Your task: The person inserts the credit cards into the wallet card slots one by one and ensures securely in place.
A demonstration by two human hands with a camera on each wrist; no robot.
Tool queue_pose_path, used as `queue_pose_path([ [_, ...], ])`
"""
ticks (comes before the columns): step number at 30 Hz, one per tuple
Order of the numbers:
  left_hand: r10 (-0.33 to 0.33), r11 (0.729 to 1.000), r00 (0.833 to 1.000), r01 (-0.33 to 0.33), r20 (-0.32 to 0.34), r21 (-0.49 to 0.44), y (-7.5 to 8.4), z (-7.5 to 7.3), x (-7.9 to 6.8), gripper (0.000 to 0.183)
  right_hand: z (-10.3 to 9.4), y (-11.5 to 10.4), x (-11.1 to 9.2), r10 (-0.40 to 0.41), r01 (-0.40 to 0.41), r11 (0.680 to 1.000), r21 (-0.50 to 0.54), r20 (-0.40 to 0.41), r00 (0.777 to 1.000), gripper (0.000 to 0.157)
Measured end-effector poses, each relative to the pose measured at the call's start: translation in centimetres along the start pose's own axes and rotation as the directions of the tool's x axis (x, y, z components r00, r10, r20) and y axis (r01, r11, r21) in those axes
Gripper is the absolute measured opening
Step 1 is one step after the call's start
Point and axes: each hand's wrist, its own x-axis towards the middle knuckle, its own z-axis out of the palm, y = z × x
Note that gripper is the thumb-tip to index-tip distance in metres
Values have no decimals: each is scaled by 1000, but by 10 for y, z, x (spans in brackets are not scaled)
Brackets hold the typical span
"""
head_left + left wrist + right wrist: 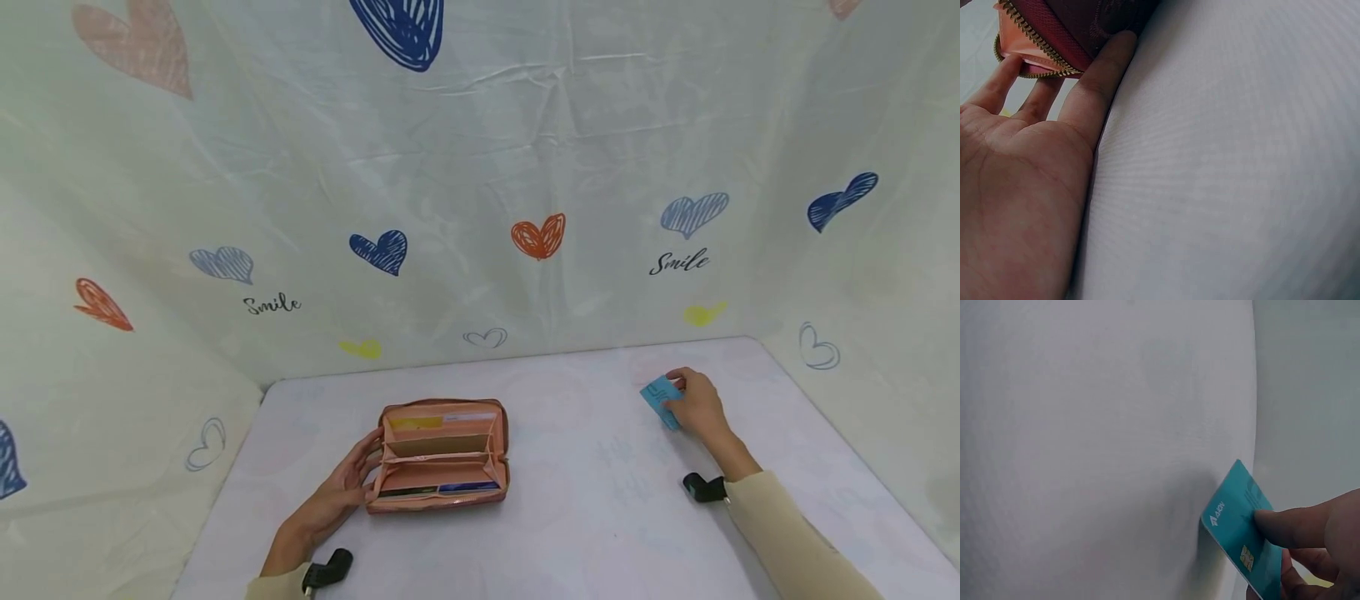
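An unzipped pink wallet (pixel 442 456) rests on the table with its pockets facing up, cards showing in the front and back slots. My left hand (pixel 337 492) grips its left side. In the left wrist view, fingers (pixel 1094 94) lie against the dark red outer cover and by the gold zipper (pixel 1035 37). Over the table's far right part, my right hand (pixel 699 406) pinches a teal bank card (pixel 662 400) between thumb and fingers. The right wrist view shows the card tilted, with its chip (pixel 1247 558) and white lettering visible.
The white table (pixel 570 533) has a back edge against a hanging sheet (pixel 450 167) printed with hearts. Black wrist cameras (pixel 703 488) sit by both sleeves. A yellow card (pixel 416 423) stands in the wallet's back slot.
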Motion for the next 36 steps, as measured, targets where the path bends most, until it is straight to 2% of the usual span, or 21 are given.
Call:
queue_pose_path([
  [4, 1, 1000, 1000, -1, -1, -1, -1, 0, -1, 99, -3, -5, -4, -42, 42, 999, 9, -25, 999, 32],
  [11, 46, 999, 998, -46, 33, -9, -7, -5, 0, 98, -10, -14, -8, -78, 79, 997, 27, -31, 996, 23],
  [14, 58, 998, 997, -58, 43, -11, -7, -5, 0, 97, -12, -19, -10, -106, 107, 993, 41, -24, 994, 21],
  [20, 10, 1000, 1000, -10, 8, -2, -1, -1, 1, 99, -14, -35, -15, -147, 145, 985, 96, 14, 989, 21],
  [26, -2, 1000, 1000, 3, -14, 7, 1, 1, 1, 100, -8, -53, -19, -167, 159, 976, 147, 40, 985, 22],
  [36, -1, 1000, 1000, 2, -12, 11, 1, 1, 1, 101, 3, -80, -27, -186, 166, 953, 255, 56, 981, 22],
])
